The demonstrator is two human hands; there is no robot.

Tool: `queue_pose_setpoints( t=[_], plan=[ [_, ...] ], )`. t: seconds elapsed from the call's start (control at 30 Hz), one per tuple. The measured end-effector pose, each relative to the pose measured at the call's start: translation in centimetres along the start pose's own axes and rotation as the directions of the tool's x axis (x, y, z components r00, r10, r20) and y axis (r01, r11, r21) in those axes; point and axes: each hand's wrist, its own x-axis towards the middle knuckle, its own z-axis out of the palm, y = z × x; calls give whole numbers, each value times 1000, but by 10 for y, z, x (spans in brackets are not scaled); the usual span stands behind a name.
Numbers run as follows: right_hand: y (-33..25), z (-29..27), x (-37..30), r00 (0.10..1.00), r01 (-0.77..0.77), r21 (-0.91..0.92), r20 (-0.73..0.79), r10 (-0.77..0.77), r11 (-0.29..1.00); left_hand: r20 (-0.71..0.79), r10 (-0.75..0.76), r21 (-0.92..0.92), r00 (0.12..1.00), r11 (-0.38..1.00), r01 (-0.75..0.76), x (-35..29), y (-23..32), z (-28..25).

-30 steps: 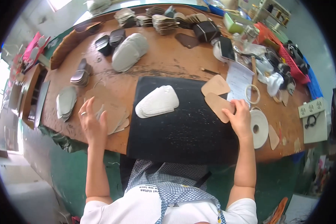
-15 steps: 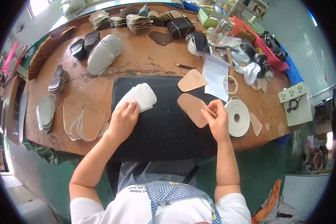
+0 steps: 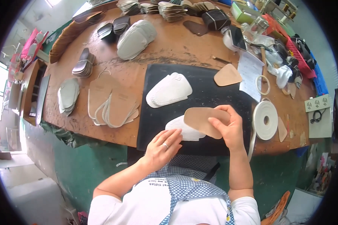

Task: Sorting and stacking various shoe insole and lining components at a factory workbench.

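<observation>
I log: right hand (image 3: pixel 231 125), pinching one tan piece (image 3: pixel 199 118) above a white piece (image 3: pixel 189 134); left hand (image 3: pixel 162 149), released, fingers extended at the white piece's edge; black mat (image 3: pixel 154 125) beneath.

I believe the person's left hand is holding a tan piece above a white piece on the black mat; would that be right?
Not quite: the head view shows the right hand holding a tan piece above a white piece on the black mat.
</observation>
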Motion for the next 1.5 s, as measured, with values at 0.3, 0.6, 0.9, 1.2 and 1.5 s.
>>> queue_pose_setpoints(
  t=[0.3,0.6,0.9,1.2,1.5],
  plan=[
    [13,36,9,967,-44,-216,237,96,975,-11,-148,69,989,986,149,-34,-8,-17],
    [11,32,17,960,59,-349,277,43,935,153,-138,96,979,988,124,-27,-7,-20],
    [16,16,24,975,119,-448,223,-18,886,53,-154,106,987,983,147,10,-3,-12],
    [3,-2,24,958,273,-467,48,-284,841,581,8,14,814,1000,-20,44,-9,17],
    [6,35,10,840,541,-470,346,-419,697,162,-494,27,854,868,496,48,-13,2]
  ],
)
